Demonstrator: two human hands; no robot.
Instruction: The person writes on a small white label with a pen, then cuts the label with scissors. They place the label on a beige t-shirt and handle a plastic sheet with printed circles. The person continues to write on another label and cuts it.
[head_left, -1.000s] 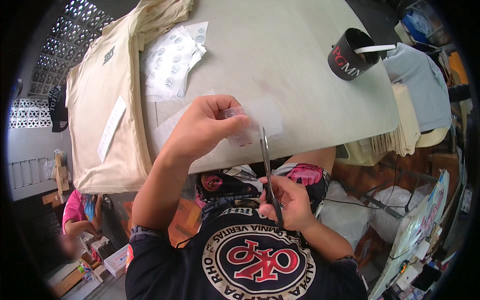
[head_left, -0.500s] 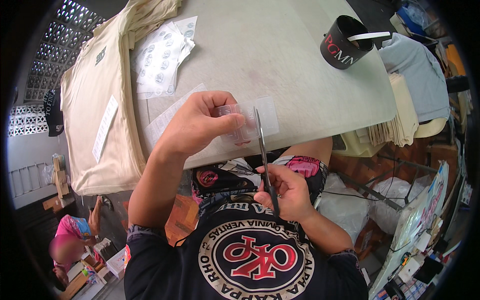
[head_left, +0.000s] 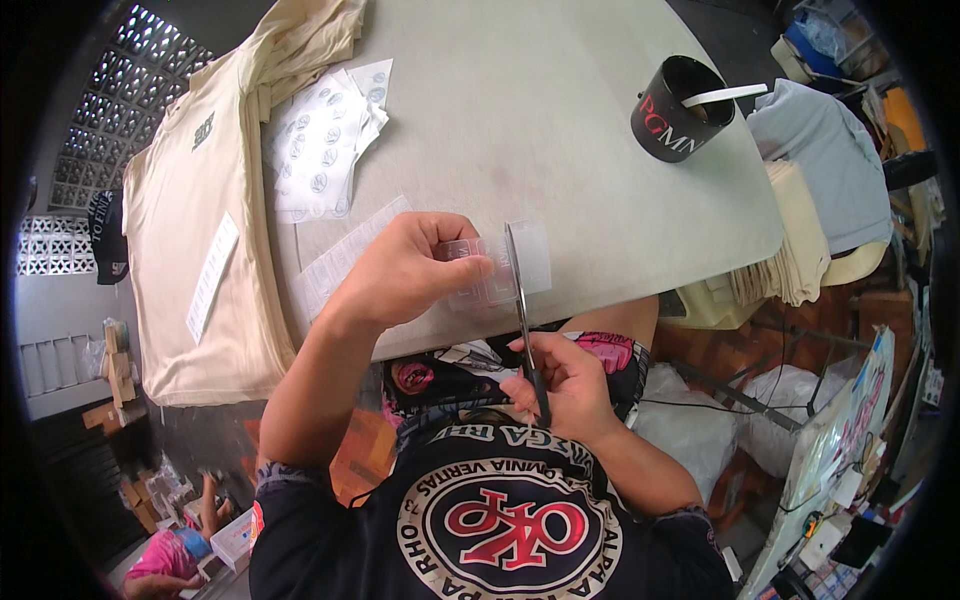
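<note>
My left hand (head_left: 405,270) is closed, pinching a small clear plastic film sheet (head_left: 535,258) with pale and reddish print between thumb and fingers. A pair of scissors (head_left: 521,290) is gripped in my right hand (head_left: 575,385), its black handles at the fingers. The metal blades point away from me and cross the film just right of my left thumb. Both hands are over the table's near edge, above my lap. Under my left wrist lies another clear printed strip (head_left: 350,245) on the table.
The pale table (head_left: 500,110) carries a stack of printed sheets (head_left: 320,150) and a black mug (head_left: 675,115) with a white handle sticking out. A beige shirt (head_left: 200,270) hangs over the left side, a white strip (head_left: 212,280) on it. Folded cloths (head_left: 790,230) lie right. Someone in pink (head_left: 165,560) is lower left.
The whole view has shifted slightly, and the film and scissors keep nearly the same places relative to each other. The person in pink at lower left appears lower and bent differently.
</note>
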